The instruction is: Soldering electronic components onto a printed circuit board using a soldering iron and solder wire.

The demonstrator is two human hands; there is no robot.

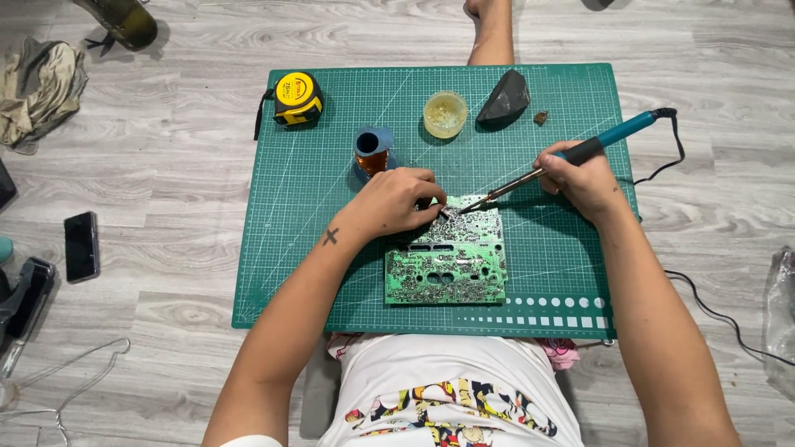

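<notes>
Right hand, soldering iron over board edge

The matt green mat lies on pale wood-grain floor, the board glints with shiny solder, the iron has a metal shaft and teal plastic grip, and the yellow tape measure looks glossy plastic.

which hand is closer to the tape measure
Left. The left hand rests on the circuit board, below and right of the tape measure; the right hand holds the soldering iron farther right.
</notes>
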